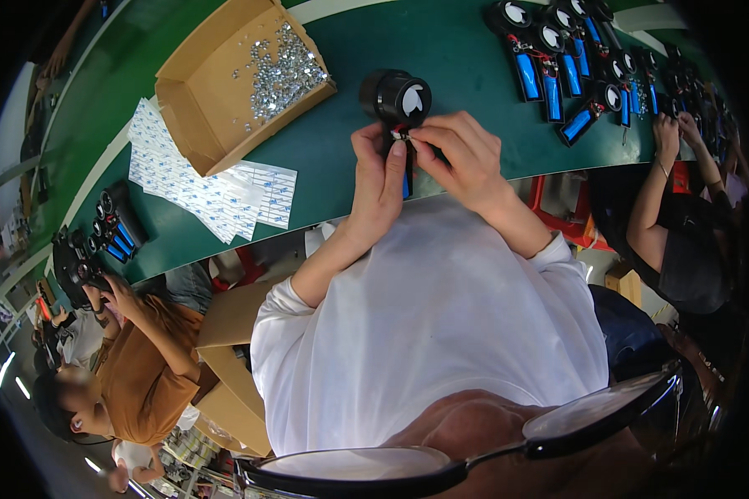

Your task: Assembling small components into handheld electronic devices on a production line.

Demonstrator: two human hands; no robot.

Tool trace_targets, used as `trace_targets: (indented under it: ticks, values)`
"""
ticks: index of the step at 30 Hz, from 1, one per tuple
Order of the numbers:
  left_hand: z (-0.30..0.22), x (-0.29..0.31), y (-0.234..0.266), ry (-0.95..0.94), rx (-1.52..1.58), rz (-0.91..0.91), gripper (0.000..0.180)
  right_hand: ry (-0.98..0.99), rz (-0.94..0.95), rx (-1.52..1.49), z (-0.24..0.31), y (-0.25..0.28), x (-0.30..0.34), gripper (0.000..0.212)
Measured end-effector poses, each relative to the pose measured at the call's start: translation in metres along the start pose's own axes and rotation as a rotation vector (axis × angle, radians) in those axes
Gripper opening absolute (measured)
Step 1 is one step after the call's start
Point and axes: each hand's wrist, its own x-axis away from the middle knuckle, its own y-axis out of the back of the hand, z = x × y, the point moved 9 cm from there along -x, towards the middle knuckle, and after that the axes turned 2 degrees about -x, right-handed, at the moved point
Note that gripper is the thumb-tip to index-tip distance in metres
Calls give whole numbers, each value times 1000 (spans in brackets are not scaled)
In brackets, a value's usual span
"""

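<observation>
A brown cardboard open-topped box (212, 75) stands on the dark green counter (358, 37) to the person's left, toward the far edge; small shiny silver pieces (287, 79) heap against its right side, with a few loose on its bare floor. White sheets printed in blue (195, 191) fan out beside it, between box and near edge. Close to the counter's near edge, in front of the person, is a black cylindrical-headed device with a round white face (395, 96) and a blue lower part. The left hand (376, 175) is clamped on its stem; the right hand (468, 162) has thumb and forefinger close together at its red-wired neck, but whether they grip anything is unclear. Similar black-and-blue devices (551, 91) cluster toward the counter's right. Below the near edge sits a larger brown cardboard carton (233, 316), its contents hidden.
</observation>
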Motion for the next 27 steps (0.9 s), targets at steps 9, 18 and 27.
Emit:
trace_targets:
  ticks: [9, 18, 27]
  values:
    - [-2, 0, -6, 4, -27, 31, 22, 139, -18, 97, 4, 7, 0, 23]
    - [-9, -2, -9, -6, -58, 37, 20, 172, 2, 81, 3, 8, 1, 22]
    - [6, 3, -8, 59, -39, 27, 17, 121, 34, -22, -7, 0, 4, 20]
